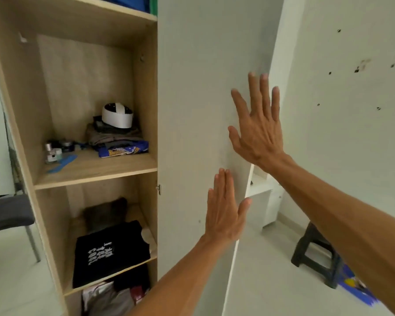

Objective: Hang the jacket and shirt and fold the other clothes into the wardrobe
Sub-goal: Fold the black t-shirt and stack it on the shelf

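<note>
A light wooden wardrobe [94,172] stands open on its left side. Its white door [192,87] fills the middle of the view. My left hand [224,210] lies flat against the door low down, fingers together. My right hand [258,128] presses flat on the door higher up near its right edge, fingers spread. Neither hand holds anything. A folded black T-shirt with white print [111,249] lies on the lower shelf. Folded grey and blue clothes [119,140] are stacked on the middle shelf under a white headset [116,116].
Small bottles and a blue comb [55,153] sit on the middle shelf's left. More clothes [114,295] fill the bottom compartment. A dark stool [315,252] and a blue item [356,288] are on the floor at right. A grey chair [7,213] stands at left.
</note>
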